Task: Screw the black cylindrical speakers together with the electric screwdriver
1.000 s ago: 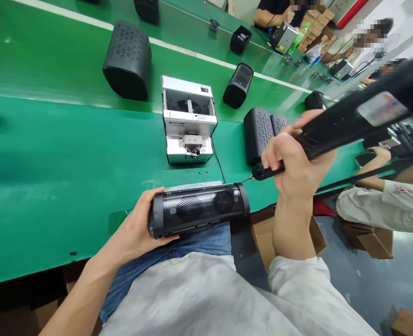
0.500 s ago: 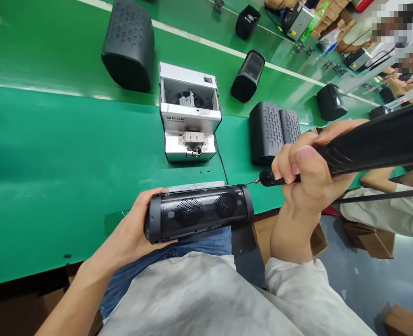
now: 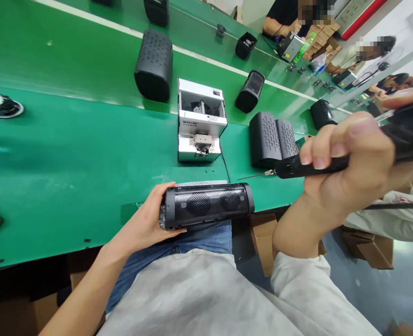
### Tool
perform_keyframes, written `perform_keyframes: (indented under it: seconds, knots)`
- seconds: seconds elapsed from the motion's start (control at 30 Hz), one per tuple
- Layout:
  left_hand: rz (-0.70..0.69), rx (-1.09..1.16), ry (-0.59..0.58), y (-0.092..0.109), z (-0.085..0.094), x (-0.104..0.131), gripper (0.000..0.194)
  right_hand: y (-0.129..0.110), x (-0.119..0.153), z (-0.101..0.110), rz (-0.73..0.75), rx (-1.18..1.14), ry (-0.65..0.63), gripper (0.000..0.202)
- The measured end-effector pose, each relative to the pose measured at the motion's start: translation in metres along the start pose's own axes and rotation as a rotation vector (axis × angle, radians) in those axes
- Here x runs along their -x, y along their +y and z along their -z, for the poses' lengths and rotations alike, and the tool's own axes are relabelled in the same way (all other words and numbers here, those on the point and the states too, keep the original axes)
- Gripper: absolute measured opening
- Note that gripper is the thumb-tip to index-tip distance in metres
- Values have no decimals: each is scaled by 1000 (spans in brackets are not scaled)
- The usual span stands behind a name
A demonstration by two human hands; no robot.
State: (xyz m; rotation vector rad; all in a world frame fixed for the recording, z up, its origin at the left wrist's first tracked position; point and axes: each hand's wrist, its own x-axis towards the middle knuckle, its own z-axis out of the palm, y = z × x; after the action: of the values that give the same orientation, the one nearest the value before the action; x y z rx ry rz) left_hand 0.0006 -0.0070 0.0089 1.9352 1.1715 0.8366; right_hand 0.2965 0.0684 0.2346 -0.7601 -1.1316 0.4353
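Note:
A black speaker body (image 3: 209, 204) with two round perforated areas lies at the table's front edge. My left hand (image 3: 153, 217) grips its left end, thumb and fingers on opposite sides. My right hand (image 3: 349, 154) is wrapped round a black electric screwdriver (image 3: 297, 166), held level to the right. The driver's long thin bit (image 3: 251, 176) points left, above the speaker's right end and apart from it. Behind the speaker stands a silver machine (image 3: 202, 121) marked WEIXIN, with a small metal block on its front.
Two dark textured housings (image 3: 267, 140) stand right of the machine. Another housing (image 3: 154, 65) is behind it to the left, and a speaker (image 3: 250, 92) behind to the right. A cardboard box (image 3: 264, 242) sits below the edge. Other people work at the upper right.
My right hand has pulled the screwdriver up and to the right, its bit now away from the speaker's end. My view has shifted, showing more of the table at left.

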Motion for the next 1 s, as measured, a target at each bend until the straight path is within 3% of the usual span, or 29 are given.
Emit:
perform_keyframes:
  seconds: [0.17,0.4,0.6,0.77,1.0]
  knots:
    - [5,3,-13,1,1,0,103,17,12,-4,35,-18,-170,24]
    - [13,3,-20,3,2,-1,104,11,7,-5,24,19,-148,22]
    - [41,13,-23,5,3,-1,104,47,17,0,-94,-98,-353,26]
    - [69,43,-16,10,5,-2,99,58,28,5,-63,-126,-336,29]
    - [78,63,-27,14,7,-3,98,61,15,6,-97,-112,-363,31]
